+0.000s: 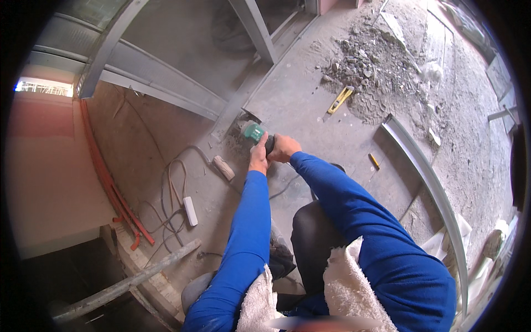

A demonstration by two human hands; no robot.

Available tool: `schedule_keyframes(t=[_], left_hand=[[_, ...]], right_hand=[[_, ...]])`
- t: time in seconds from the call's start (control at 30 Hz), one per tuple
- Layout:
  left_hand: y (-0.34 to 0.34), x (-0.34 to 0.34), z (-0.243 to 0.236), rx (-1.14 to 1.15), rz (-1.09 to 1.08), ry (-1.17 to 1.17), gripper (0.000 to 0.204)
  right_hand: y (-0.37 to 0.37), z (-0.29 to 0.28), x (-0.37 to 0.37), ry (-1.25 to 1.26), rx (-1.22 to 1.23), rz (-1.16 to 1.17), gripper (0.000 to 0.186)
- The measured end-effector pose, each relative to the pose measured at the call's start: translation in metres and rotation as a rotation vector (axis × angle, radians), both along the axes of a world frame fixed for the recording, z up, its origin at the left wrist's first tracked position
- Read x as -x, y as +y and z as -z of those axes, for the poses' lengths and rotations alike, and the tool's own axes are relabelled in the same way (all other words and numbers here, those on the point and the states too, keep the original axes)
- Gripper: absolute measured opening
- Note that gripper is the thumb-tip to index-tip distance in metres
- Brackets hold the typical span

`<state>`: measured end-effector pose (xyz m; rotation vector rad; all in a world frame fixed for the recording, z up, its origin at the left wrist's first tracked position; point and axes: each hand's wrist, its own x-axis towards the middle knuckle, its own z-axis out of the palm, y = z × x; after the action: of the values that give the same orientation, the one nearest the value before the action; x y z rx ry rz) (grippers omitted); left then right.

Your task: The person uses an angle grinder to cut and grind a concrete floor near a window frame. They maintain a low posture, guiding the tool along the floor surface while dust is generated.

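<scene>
Both my arms reach forward in blue sleeves to a green-and-black power tool, apparently an angle grinder [254,131], held low over the floor. My left hand [259,157] is wrapped around its body from the near left side. My right hand [286,148] closes around the dark rear part, just to the right of the left hand. The tool's head points at the floor beside the foot of a grey metal frame [238,102]. Dusty, broken-up floor shows around it, and a thin dark plate edge [251,115] stands just beyond. Whether the head touches the floor cannot be made out.
A yellow utility knife [341,99] lies by a rubble heap [370,61]. Nearer are a yellow pencil-like stick [374,161] and a long metal channel [423,163]. Left are a white power strip [191,211], loose cables [171,182], orange conduits [102,160] and a pipe [133,281] over a dark opening.
</scene>
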<state>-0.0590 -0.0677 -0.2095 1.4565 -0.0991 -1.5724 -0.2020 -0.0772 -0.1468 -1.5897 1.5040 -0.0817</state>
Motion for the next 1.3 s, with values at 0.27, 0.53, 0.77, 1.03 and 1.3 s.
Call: schedule_keyframes(t=[0.27,0.53,0.77,1.03,1.3], left_hand=[[0.003,0.003,-0.001,-0.016,0.013,-0.028,0.05],[0.003,0.003,0.005,-0.005,0.021,-0.029,0.051],[0.005,0.004,0.003,-0.004,0.038,-0.035,0.046],[0.011,0.01,0.003,0.007,0.042,-0.061,0.046],[0.016,0.013,0.004,-0.01,0.082,-0.057,0.05]], right_hand=[[0.004,0.001,0.003,0.013,0.0,0.006,0.062],[0.007,-0.001,0.005,0.007,-0.032,0.02,0.063],[0.008,0.001,0.006,0.0,-0.036,0.011,0.066],[0.015,0.004,0.013,-0.004,0.019,0.02,0.067],[0.02,0.007,0.018,-0.019,0.016,0.004,0.069]])
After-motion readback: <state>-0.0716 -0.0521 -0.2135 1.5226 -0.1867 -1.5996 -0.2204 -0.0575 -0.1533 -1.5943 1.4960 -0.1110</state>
